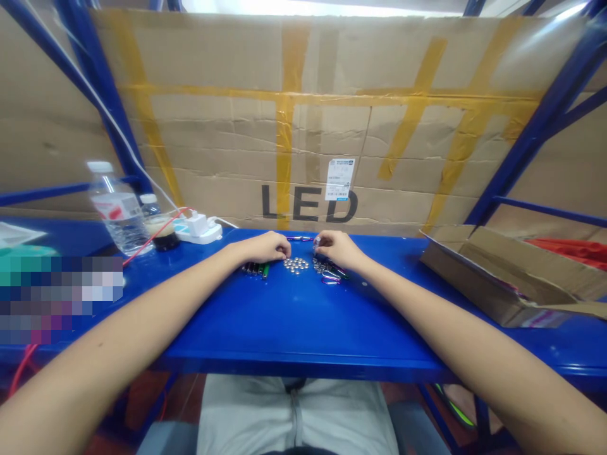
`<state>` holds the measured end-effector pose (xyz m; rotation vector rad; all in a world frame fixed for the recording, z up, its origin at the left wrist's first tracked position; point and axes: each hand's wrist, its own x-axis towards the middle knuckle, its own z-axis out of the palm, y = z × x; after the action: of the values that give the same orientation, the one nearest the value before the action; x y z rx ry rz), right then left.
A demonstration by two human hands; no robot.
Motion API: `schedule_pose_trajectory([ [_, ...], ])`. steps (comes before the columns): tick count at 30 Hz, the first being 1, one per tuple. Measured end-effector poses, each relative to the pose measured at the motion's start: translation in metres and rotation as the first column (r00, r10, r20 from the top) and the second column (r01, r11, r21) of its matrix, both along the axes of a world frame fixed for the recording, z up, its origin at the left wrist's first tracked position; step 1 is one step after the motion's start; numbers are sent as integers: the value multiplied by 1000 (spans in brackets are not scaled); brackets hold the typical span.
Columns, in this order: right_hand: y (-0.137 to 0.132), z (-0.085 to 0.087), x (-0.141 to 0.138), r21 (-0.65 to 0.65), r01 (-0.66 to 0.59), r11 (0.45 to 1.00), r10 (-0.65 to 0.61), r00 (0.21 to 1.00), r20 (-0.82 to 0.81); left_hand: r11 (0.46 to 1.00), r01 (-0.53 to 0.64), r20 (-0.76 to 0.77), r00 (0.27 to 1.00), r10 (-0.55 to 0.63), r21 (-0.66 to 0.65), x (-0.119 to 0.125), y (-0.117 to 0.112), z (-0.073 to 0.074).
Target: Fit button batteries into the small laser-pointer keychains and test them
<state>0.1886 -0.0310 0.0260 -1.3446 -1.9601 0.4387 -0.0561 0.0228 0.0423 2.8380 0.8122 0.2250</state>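
My left hand [269, 246] is closed, fingertips curled down at the left edge of a cluster of small round silver pieces [296, 265]. What it grips, if anything, is hidden. Below its wrist lie several dark and green slim pieces [256, 270]. My right hand [339, 249] is pinched on the other side, with something small and shiny at its fingertips that I cannot make out. Beneath it sits a pile of metal pieces and carabiners, a purple carabiner [331, 279] among them. Between the hands, farther back, lies a thin shiny purple piece [301, 239].
On the blue table [294, 328], an opened cardboard box [493, 284] stands right. To the left are a water bottle [118, 215], a small dark-liquid bottle [161, 230] and a white power strip [199, 229] with cables. A large cardboard sheet [227, 139] closes off the back.
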Motion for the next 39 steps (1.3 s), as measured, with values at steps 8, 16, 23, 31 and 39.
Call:
schedule_pose_trajectory([
  [8,-1,1,-1,-39,-41,998,42,999,20,996,94,40,995,-94,10,-1,4,-5],
  [16,-5,3,-3,20,-59,998,57,993,103,987,48,52,997,-56,152,-1,0,-5],
  [23,-5,-1,-4,153,-140,978,122,986,118,928,-17,280,955,-95,373,20,-25,7],
  [31,-4,2,-5,287,-236,928,214,971,107,794,90,240,928,-286,601,31,-35,7],
  [39,-5,2,-4,309,-250,918,239,968,73,782,89,242,924,-296,616,31,-34,6],
])
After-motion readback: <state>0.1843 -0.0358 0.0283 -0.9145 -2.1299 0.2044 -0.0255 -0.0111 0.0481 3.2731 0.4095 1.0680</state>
